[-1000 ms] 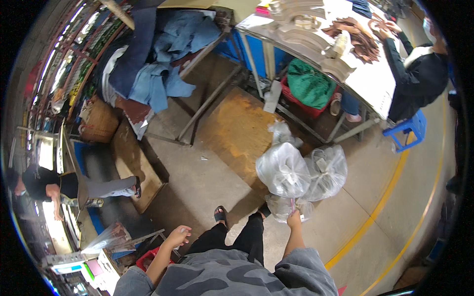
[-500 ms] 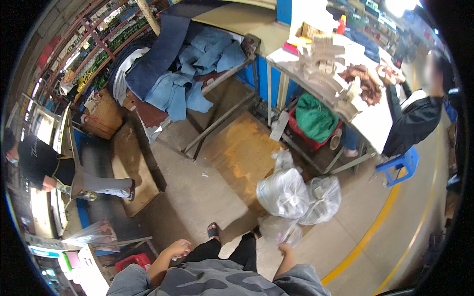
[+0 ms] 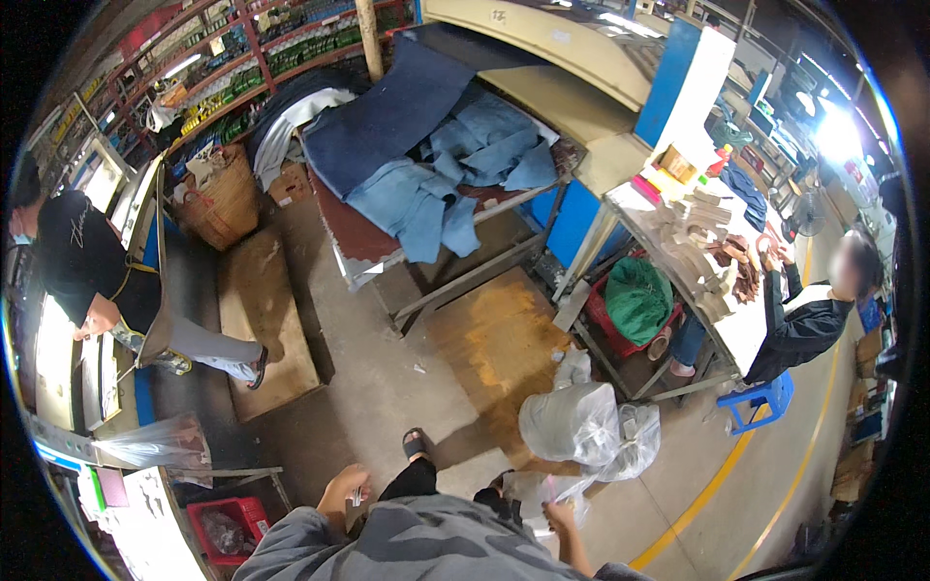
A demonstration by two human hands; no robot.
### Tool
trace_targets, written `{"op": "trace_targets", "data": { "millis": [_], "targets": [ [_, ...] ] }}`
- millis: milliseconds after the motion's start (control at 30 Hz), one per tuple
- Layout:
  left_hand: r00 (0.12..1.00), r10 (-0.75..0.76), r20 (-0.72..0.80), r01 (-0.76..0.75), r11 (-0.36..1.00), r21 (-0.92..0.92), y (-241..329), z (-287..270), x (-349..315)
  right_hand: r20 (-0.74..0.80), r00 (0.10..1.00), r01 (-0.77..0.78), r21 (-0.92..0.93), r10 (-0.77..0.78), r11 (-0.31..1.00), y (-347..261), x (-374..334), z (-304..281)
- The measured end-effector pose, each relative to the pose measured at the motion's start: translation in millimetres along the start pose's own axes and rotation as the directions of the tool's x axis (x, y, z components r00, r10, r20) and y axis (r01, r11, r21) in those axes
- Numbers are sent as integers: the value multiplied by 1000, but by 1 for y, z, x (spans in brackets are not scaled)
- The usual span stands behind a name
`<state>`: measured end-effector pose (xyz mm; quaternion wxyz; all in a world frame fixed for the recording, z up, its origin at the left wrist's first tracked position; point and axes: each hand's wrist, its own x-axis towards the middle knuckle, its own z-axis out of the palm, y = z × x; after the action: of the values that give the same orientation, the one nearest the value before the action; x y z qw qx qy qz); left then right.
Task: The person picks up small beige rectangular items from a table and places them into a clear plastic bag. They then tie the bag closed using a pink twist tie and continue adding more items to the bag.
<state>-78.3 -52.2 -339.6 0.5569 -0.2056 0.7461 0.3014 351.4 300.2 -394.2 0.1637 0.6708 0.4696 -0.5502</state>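
Observation:
My left hand [image 3: 348,484] hangs in front of my left side, fingers curled round a small pale object whose kind I cannot make out. On the other side, my right hand [image 3: 559,517] is closed at the top of a clear plastic bag [image 3: 579,495], with a bit of pink showing there. Just beyond it, two filled, translucent plastic bags [image 3: 570,421] stand on the floor, touching each other. My feet are on the floor between my hands.
Blue fabric pieces [image 3: 407,208] cover a low table ahead. At right, a person sits at a worktable [image 3: 717,334] on a blue stool [image 3: 759,402]; another stands at left by a wooden platform [image 3: 263,329]. A red crate [image 3: 229,531] is at lower left.
The view has tilted up and swung left, so the surroundings sit further right in it. My right hand is still at the clear bag, and my left hand remains closed.

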Motion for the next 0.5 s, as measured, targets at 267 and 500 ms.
{"op": "trace_targets", "data": {
  "millis": [267,500],
  "targets": [
    [988,151,-30,-139,959,245,20,-119,86,-174,938,329,167,-301,929,-218,-127,89],
    [860,474,-188,-394,851,347,82,-181,138,-298,656,715,-49,-694,697,-441,-199,74]
  ]
}}
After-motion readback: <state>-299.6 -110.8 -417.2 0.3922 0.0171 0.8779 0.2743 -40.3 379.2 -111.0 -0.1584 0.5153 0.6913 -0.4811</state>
